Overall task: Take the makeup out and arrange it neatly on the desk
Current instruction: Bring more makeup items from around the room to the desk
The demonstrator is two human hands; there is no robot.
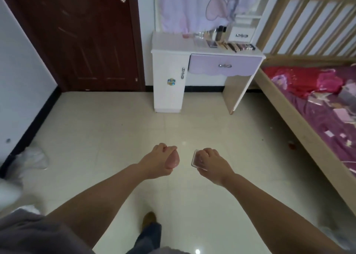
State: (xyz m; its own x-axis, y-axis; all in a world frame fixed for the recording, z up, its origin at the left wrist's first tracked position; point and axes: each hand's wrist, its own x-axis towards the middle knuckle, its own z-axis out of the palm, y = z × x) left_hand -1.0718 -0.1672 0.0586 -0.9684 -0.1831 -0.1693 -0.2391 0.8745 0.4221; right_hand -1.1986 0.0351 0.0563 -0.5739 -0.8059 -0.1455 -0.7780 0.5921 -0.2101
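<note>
Nearest are two bare forearms reaching forward over the pale tiled floor. The left hand has its fingers curled around a rounded pink makeup sponge; the right hand pinches a flat clear-cased compact. The far white bench with a lilac drawer, shut, already carries a row of makeup at its right. Best carry both level and set them beside that row, edges aligned.
</note>
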